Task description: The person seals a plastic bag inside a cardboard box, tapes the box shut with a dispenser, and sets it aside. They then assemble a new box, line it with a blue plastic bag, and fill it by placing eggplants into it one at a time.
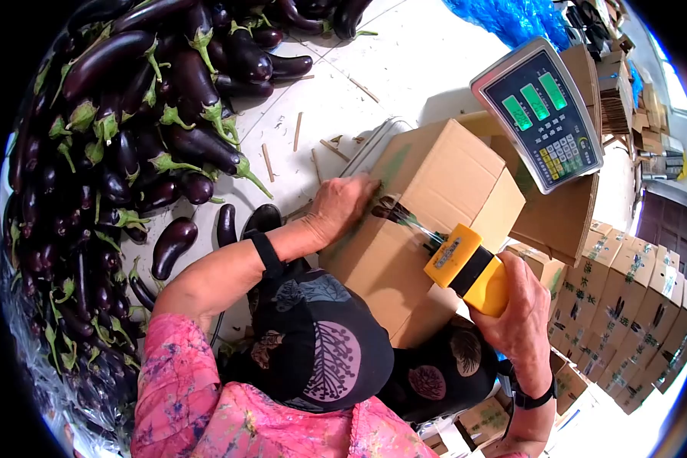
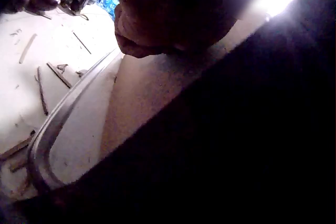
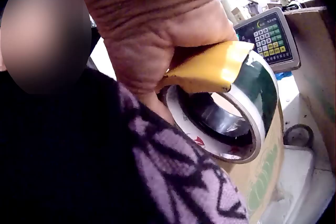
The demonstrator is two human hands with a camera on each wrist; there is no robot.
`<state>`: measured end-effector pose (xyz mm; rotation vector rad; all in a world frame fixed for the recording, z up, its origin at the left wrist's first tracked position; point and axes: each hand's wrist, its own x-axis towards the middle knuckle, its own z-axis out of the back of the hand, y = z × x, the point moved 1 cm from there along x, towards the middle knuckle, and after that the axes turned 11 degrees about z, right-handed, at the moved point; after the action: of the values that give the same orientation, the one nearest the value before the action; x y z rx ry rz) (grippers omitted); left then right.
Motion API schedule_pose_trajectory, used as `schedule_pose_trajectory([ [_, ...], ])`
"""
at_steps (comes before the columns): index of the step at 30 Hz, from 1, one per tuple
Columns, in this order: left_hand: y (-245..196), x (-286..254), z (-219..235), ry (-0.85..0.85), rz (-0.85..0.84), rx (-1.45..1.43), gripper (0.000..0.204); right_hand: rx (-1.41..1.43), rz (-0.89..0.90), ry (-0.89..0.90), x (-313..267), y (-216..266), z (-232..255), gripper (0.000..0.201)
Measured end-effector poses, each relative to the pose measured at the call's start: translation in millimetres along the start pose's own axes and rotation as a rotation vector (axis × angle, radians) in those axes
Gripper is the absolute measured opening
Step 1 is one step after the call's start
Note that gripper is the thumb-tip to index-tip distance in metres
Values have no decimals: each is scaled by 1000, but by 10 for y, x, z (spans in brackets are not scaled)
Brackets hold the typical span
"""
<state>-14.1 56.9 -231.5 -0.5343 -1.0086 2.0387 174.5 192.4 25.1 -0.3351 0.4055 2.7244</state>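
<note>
A closed cardboard box (image 1: 427,175) stands tilted in front of the person's knees. My right hand (image 1: 517,305) grips a yellow tape dispenser (image 1: 466,267) over the box's near right side. In the right wrist view the dispenser carries a large roll of packing tape (image 3: 257,98). A shiny strip of tape (image 1: 412,221) stretches from the dispenser to the box top, with dark printing on its far end. My left hand (image 1: 343,204) presses against the box's left side, close to that end of the strip. Dark shadow hides most of its fingers in the left wrist view.
A big heap of eggplants (image 1: 130,114) covers the left side. A scale display (image 1: 538,114) stands behind the box beside an open carton (image 1: 557,221). Stacked cartons (image 1: 626,313) fill the right. Dry stalks (image 1: 298,131) litter the white floor (image 1: 336,84). Blue plastic (image 1: 511,19) lies at the back.
</note>
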Motion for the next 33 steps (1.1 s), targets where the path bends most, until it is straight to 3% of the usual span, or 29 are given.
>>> schedule_pose_trajectory([
  [7, 137, -8, -145, 32, -29, 158, 16, 4, 15, -8, 31, -25, 4, 60],
  [11, 354, -53, -320, 91, 106, 192, 14, -9, 30, -30, 7, 17, -15, 60],
  [14, 506, -39, -535, 53, 209, 142, 26, -26, 42, -61, -21, -24, -37, 60],
  [16, 560, -74, -508, 20, 178, 101, 26, -1, 9, -27, -25, -22, -39, 63],
  [19, 506, 173, -356, 28, 364, -112, 22, 0, 41, -68, -44, -77, -58, 66],
  [22, 272, 271, -572, -244, 60, -228, 24, 12, 68, -61, -39, -123, -88, 68],
  [26, 370, 262, -530, -46, 182, -176, 23, 40, 85, -67, -30, -162, -76, 68],
  [29, 103, 450, -189, 118, 303, -120, 19, 42, 117, -103, -71, -175, -86, 67],
  [31, -234, 667, 59, -145, 82, -259, 24, 34, 104, -101, -100, -177, -83, 65],
  [33, -709, 935, 340, -247, -436, -64, 42, 37, 130, -128, -105, -195, -93, 63],
])
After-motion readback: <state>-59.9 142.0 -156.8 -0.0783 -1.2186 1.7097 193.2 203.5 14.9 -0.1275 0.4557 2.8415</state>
